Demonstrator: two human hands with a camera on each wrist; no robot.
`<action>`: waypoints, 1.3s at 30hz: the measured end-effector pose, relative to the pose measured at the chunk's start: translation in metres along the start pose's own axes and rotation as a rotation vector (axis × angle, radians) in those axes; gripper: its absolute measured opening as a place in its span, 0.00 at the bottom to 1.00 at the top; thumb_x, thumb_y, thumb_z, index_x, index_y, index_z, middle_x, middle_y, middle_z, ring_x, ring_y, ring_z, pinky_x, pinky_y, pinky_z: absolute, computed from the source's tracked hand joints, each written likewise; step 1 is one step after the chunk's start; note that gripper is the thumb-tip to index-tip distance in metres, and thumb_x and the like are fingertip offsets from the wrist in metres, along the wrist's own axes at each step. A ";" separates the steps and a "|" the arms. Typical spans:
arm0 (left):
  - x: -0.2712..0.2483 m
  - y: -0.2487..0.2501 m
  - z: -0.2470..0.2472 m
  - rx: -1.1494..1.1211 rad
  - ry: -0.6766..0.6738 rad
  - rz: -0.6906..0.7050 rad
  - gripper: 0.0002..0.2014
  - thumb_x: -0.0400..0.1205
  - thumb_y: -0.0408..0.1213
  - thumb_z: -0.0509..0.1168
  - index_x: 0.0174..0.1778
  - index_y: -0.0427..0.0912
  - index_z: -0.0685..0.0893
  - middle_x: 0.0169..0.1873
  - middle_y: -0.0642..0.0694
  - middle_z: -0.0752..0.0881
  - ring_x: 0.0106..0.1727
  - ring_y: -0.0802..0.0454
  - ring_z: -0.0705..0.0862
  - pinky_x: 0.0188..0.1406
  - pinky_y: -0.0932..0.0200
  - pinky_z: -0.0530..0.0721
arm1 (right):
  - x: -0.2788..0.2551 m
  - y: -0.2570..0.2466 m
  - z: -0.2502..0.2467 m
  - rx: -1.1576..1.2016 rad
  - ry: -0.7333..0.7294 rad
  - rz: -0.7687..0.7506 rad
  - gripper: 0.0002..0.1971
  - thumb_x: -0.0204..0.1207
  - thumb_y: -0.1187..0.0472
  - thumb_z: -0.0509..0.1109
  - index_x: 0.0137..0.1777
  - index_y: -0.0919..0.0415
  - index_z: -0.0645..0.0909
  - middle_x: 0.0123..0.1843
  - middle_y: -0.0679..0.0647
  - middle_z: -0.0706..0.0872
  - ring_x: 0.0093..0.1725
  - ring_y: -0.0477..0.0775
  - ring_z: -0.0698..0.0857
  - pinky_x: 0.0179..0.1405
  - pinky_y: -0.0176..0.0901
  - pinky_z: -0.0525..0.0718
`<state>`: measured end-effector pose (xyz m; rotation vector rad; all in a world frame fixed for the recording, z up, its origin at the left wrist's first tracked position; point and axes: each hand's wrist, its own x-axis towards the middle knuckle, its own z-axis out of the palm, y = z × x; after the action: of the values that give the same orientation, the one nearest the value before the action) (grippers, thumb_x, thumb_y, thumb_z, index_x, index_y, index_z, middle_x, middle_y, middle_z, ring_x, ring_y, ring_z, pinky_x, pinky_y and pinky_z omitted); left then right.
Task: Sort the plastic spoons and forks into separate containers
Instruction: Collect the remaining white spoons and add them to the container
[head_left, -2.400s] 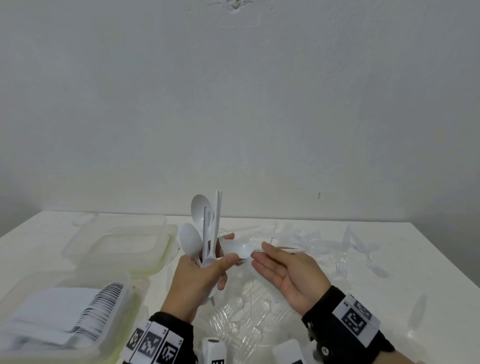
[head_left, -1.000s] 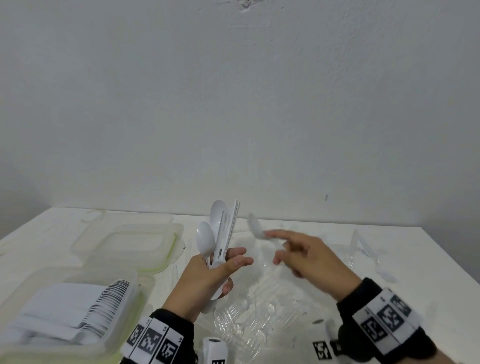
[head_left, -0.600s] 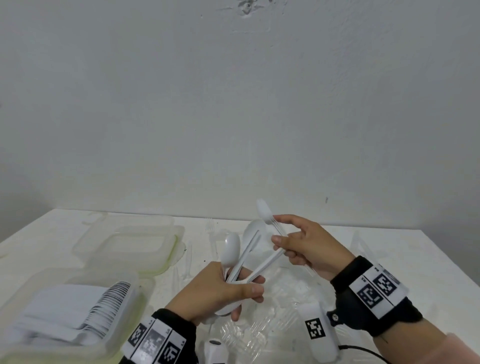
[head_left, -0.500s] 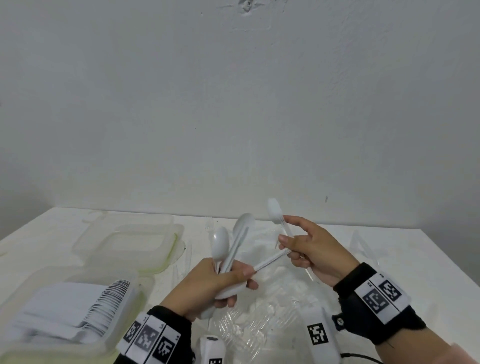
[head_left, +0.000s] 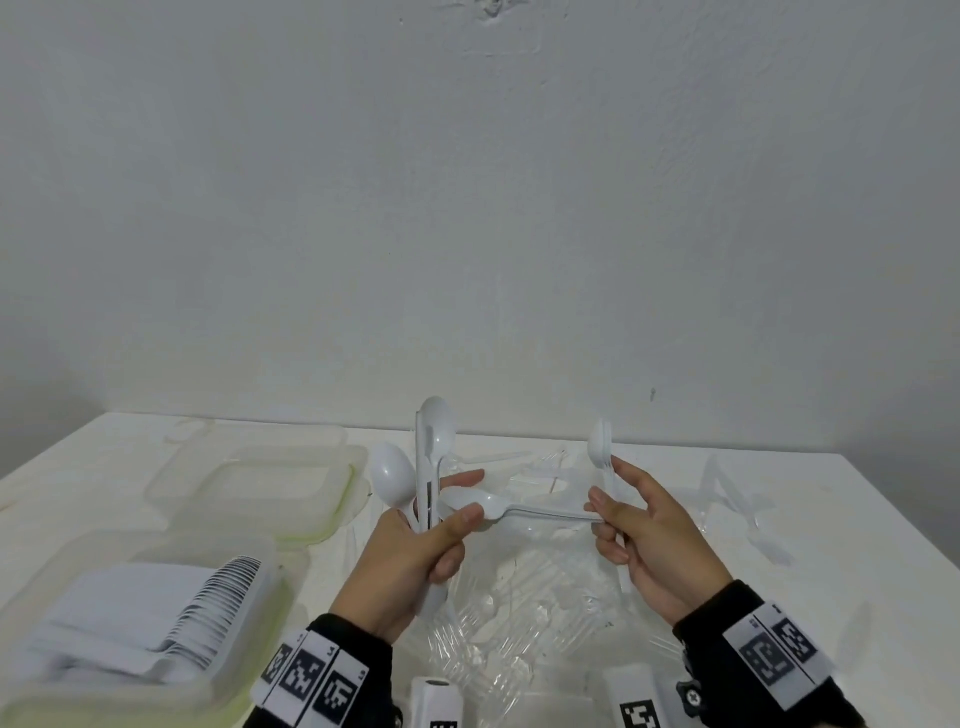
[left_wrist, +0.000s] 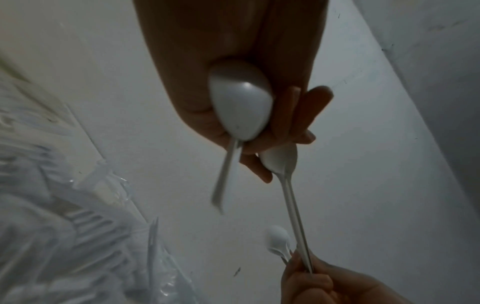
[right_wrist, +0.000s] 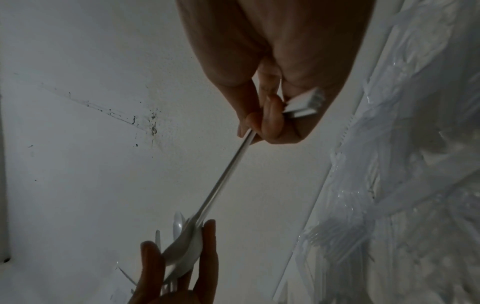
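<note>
My left hand (head_left: 410, 551) grips a bundle of white plastic spoons (head_left: 423, 467), so I should slide the horizontal white spoon (head_left: 519, 510) from my pinching right hand (head_left: 649, 540) bowl-first alongside it.

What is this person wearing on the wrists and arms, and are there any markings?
Both hands are bare. The left hand and right hand each end in a black sleeve or cuff with a white wristband printed with square black-and-white coded markers; the right band shows two. White marker-tagged camera units sit under the wrists, the right with a black knob.
</note>
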<state>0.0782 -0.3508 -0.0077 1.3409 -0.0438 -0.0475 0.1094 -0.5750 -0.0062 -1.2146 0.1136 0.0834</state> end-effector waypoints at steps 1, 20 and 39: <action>0.000 0.001 0.001 -0.005 0.003 0.006 0.21 0.75 0.38 0.72 0.65 0.43 0.82 0.17 0.53 0.74 0.19 0.59 0.62 0.23 0.69 0.62 | -0.001 0.001 0.000 -0.024 -0.013 -0.001 0.22 0.76 0.70 0.71 0.67 0.52 0.76 0.41 0.62 0.82 0.28 0.49 0.72 0.19 0.35 0.69; 0.004 0.010 -0.006 0.274 -0.125 -0.107 0.26 0.76 0.49 0.75 0.12 0.44 0.79 0.12 0.50 0.65 0.19 0.56 0.60 0.26 0.66 0.61 | -0.010 -0.016 0.009 -0.977 -0.710 -0.300 0.23 0.79 0.58 0.71 0.67 0.29 0.76 0.60 0.41 0.85 0.53 0.45 0.85 0.59 0.41 0.83; -0.001 0.010 0.004 0.227 -0.104 -0.192 0.23 0.75 0.54 0.67 0.54 0.37 0.88 0.17 0.50 0.77 0.20 0.57 0.63 0.26 0.70 0.68 | -0.026 0.004 0.012 -0.992 -0.561 -0.372 0.20 0.80 0.63 0.68 0.62 0.35 0.79 0.29 0.37 0.78 0.29 0.42 0.76 0.34 0.31 0.73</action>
<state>0.0769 -0.3518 0.0029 1.5652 -0.0084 -0.2815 0.0836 -0.5620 -0.0025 -2.1246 -0.7238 0.1612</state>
